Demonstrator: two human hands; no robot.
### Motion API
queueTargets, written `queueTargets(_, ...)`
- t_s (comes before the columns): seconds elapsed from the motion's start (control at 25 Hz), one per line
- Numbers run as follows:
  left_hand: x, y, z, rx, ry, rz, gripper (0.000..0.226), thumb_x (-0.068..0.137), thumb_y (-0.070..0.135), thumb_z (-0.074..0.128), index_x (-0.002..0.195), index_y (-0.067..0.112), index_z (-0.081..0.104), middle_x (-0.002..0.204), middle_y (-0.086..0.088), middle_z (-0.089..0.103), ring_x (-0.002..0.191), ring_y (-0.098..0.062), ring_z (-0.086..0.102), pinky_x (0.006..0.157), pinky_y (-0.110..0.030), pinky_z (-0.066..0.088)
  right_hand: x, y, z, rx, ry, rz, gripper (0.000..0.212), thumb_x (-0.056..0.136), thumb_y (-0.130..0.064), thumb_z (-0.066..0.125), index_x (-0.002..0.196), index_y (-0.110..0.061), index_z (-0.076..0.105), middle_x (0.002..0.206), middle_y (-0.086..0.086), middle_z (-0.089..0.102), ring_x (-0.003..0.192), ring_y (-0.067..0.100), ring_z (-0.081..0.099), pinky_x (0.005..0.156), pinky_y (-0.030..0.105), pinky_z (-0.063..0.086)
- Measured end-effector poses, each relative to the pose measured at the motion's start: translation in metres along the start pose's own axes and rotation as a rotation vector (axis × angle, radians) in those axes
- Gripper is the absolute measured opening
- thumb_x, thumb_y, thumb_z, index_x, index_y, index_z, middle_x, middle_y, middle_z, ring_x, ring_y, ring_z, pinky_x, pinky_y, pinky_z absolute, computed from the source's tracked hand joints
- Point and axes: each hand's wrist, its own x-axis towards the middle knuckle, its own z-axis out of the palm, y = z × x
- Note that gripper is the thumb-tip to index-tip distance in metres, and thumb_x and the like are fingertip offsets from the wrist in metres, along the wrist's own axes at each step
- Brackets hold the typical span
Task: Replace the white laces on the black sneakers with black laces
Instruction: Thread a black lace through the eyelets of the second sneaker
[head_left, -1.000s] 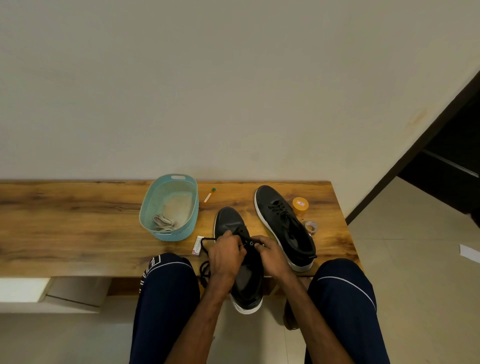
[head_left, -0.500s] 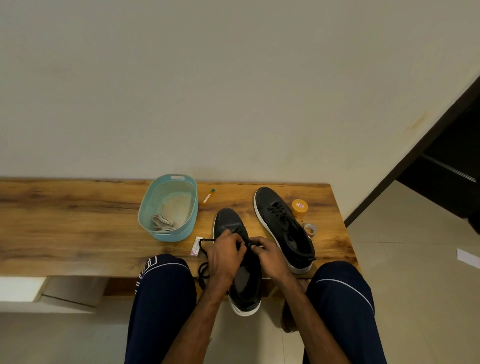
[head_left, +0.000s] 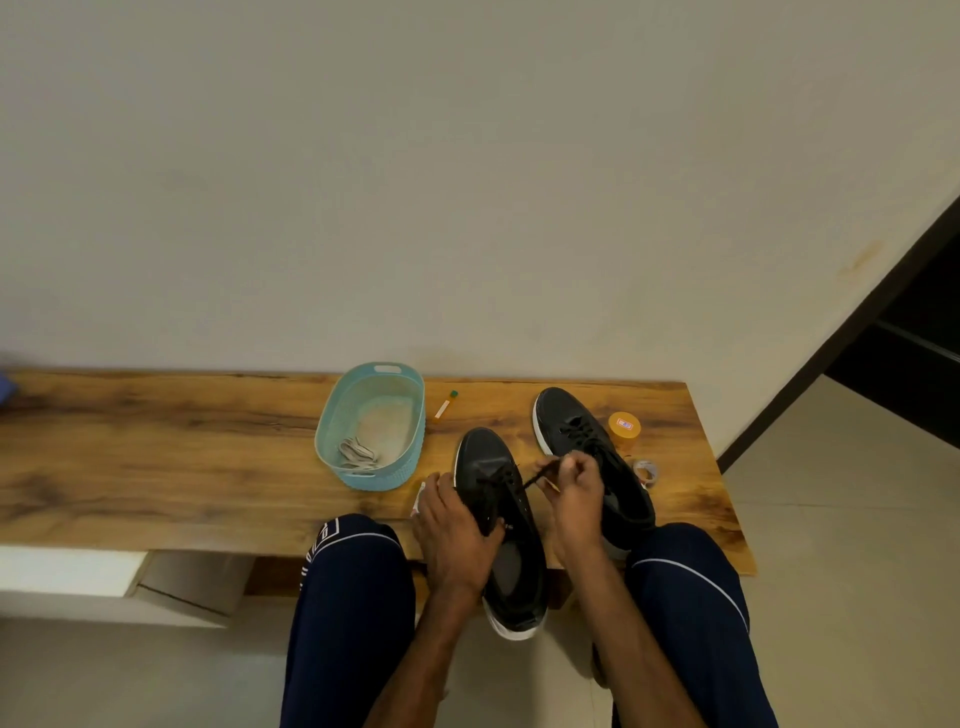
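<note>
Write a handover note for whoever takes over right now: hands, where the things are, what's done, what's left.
Left hand holds the near sneaker by its side, with the heel overhanging the bench edge.
Right hand pinches the black lace, pulled taut from the eyelets.
Far sneaker lies on the bench and looks already laced in black.
White laces lie in the teal basket.
Left to do: probably finish threading the near sneaker and tie it.
</note>
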Motion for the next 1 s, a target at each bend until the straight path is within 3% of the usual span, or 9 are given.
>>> queueTargets(0.08, -0.001, -0.005, 0.001, -0.208, -0.049, -0.188, 0.110, 0.069, 0.052, 0.082, 0.150, 0.011, 0.020, 0.152, -0.013, 0.028, 0.141, -0.030, 0.027, 0.112, -0.046, 0.036, 0.003, -0.026, -0.022, 0.314, -0.015, -0.026, 0.014, 0.105, -0.020, 0.045, 0.095, -0.019, 0.054, 0.072, 0.000, 0.061, 0.056, 0.010, 0.054, 0.052, 0.020, 0.047)
queueTargets(0.12, -0.001, -0.005, 0.003, -0.307, -0.073, -0.254, 0.113, 0.068, 0.049, 0.084, 0.151, 0.010, 0.018, 0.152, -0.015, 0.028, 0.141, -0.032, 0.027, 0.110, -0.047, 0.037, 0.003, -0.034, -0.033, 0.255, -0.016, -0.058, 0.014, 0.104, -0.023, 0.047, 0.092, -0.021, 0.055, 0.071, -0.001, 0.058, 0.053, 0.008, 0.049, 0.048, 0.019, 0.041)
queueTargets(0.28, -0.007, 0.001, 0.010, -0.338, -0.102, -0.284, 0.100, 0.073, 0.044, 0.084, 0.145, 0.009, 0.024, 0.147, -0.017, 0.034, 0.136, -0.033, 0.036, 0.103, -0.044, 0.042, -0.019, -0.011, -0.037, -0.958, -0.165, -0.256, 0.015, 0.101, -0.025, 0.054, 0.113, -0.024, 0.065, 0.107, -0.010, 0.064, 0.098, 0.010, 0.060, 0.079, 0.023, 0.046)
queueTargets(0.4, -0.013, 0.001, 0.010, -0.296, -0.032, -0.238, 0.084, 0.074, 0.040, 0.084, 0.135, 0.011, 0.034, 0.138, -0.014, 0.037, 0.125, -0.030, 0.046, 0.095, -0.037, 0.048, -0.034, 0.016, -0.025, -1.274, -0.342, -0.261, 0.029, 0.103, -0.026, 0.048, 0.129, -0.023, 0.061, 0.121, -0.006, 0.063, 0.112, 0.013, 0.059, 0.094, 0.031, 0.049)
queueTargets(0.56, -0.014, -0.001, 0.009, -0.360, -0.079, -0.266, 0.068, 0.076, 0.036, 0.082, 0.120, 0.013, 0.037, 0.126, -0.012, 0.046, 0.105, -0.026, 0.060, 0.078, -0.034, 0.055, -0.035, -0.015, -0.031, -1.286, -0.348, -0.182, 0.013, 0.097, -0.026, 0.062, 0.100, -0.020, 0.072, 0.096, -0.006, 0.071, 0.092, 0.011, 0.065, 0.085, 0.034, 0.053)
queueTargets(0.68, -0.012, 0.002, 0.013, -0.357, -0.089, -0.304, 0.061, 0.081, 0.026, 0.079, 0.123, 0.010, 0.038, 0.128, -0.013, 0.049, 0.111, -0.028, 0.058, 0.085, -0.037, 0.055, -0.039, -0.062, -0.046, -1.205, -0.420, -0.223, 0.007, 0.094, -0.023, 0.068, 0.093, -0.022, 0.075, 0.092, -0.011, 0.070, 0.089, 0.004, 0.062, 0.082, 0.026, 0.050)
queueTargets(0.8, -0.010, 0.006, 0.016, -0.345, -0.067, -0.333, 0.052, 0.085, 0.018, 0.073, 0.124, 0.008, 0.040, 0.132, -0.016, 0.046, 0.117, -0.030, 0.054, 0.091, -0.039, 0.053, -0.058, -0.099, -0.070, -0.816, -0.431, -0.287, 0.007, 0.091, -0.018, 0.071, 0.090, -0.020, 0.077, 0.096, -0.003, 0.073, 0.095, 0.009, 0.066, 0.081, 0.024, 0.053)
queueTargets(0.92, -0.007, 0.010, 0.016, -0.394, -0.061, -0.341, 0.046, 0.086, 0.016, 0.072, 0.121, 0.008, 0.043, 0.132, -0.017, 0.045, 0.116, -0.030, 0.053, 0.089, -0.037, 0.052, -0.072, -0.109, -0.092, -0.407, -0.271, -0.317, 0.015, 0.091, -0.024, 0.066, 0.096, -0.015, 0.077, 0.105, 0.004, 0.073, 0.100, 0.013, 0.068, 0.074, 0.022, 0.055)
queueTargets(1.0, -0.007, 0.010, 0.014, -0.391, -0.060, -0.333, 0.044, 0.085, 0.018, 0.072, 0.120, 0.009, 0.045, 0.132, -0.016, 0.044, 0.117, -0.029, 0.052, 0.090, -0.036, 0.051, -0.066, -0.096, -0.090, -0.585, -0.240, -0.274, 0.015, 0.093, -0.029, 0.065, 0.096, -0.020, 0.076, 0.105, -0.002, 0.073, 0.101, 0.011, 0.068, 0.074, 0.019, 0.053)
